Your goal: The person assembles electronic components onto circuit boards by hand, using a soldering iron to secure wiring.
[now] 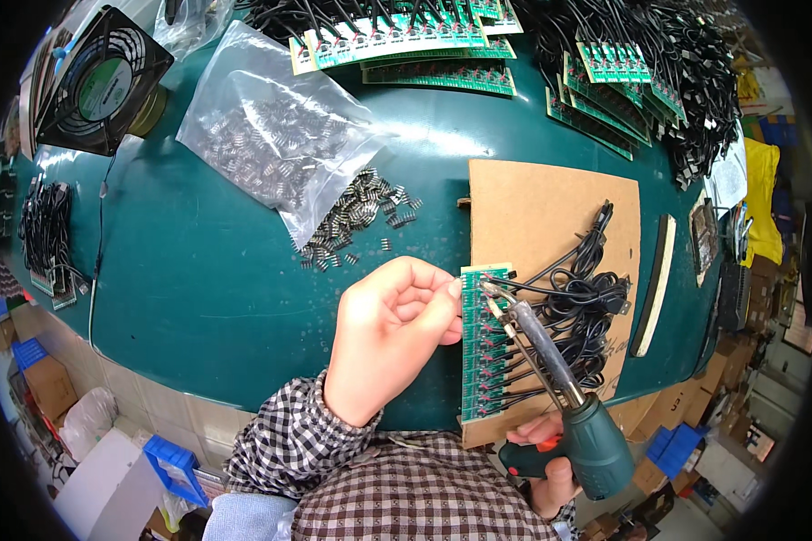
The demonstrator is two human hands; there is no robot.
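My right hand [550,469] is wrapped round the handle of a dark green soldering gun [595,451] with a red trigger. Its long metal barrel slants up and left, and the tip rests at or just over the upper end of a green circuit board panel [485,352]. That panel lies along the left edge of a cardboard sheet [550,194], with black cables [573,316] running off its right side in coiled bundles. My left hand [392,329] is closed in a pinch at the panel's upper left edge; what lies between the fingertips is hidden.
Small black pin components [361,212] spill from a clear plastic bag [266,135] on the green table. Stacks of cabled circuit boards [397,36] fill the back, with more [604,81] at the right. A black fan [104,81] stands back left. A dark strip [654,284] lies right of the cardboard.
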